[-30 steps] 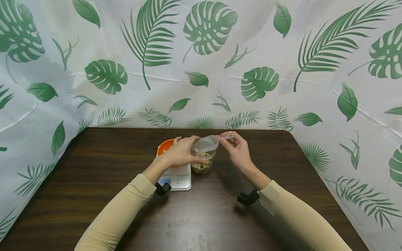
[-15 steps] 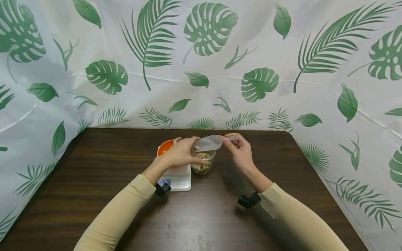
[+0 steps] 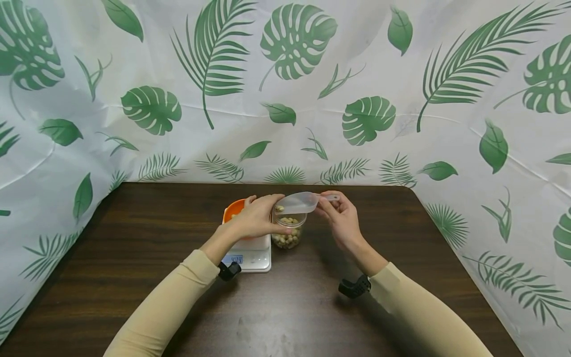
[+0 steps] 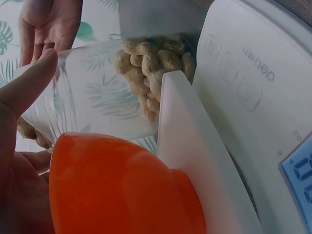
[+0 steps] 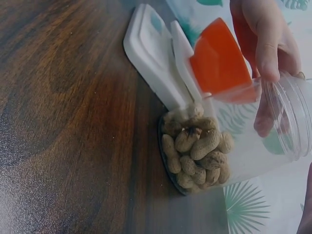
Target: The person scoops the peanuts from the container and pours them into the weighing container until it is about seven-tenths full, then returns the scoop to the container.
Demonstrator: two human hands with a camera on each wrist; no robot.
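Observation:
A clear jar [image 5: 243, 141] stands upright on the table, its lower part filled with unshelled peanuts [image 5: 195, 151]. My left hand [image 3: 255, 219] grips it near the rim, thumb on one side and fingers on the other. Above the mouth lies a translucent scoop [image 3: 298, 202] with at least one peanut near its left tip. The scoop's short handle [image 3: 332, 197] is pinched by my right hand [image 3: 341, 217]. Beside the jar an orange bowl [image 4: 122, 180] sits on a white kitchen scale [image 4: 229, 73]; peanuts show inside, partly hidden behind my left hand.
Dark wood table [image 3: 147, 258] spreads around the scale and jar. A white curtain with green leaf prints [image 3: 285, 114] hangs behind the far edge. The scale's lit display [image 3: 234, 259] faces me, its digits too blurred to read surely.
My right hand has shifted slightly to the right with the scoop, whose bowl now shows longer across the jar mouth. The left hand stays at the jar.

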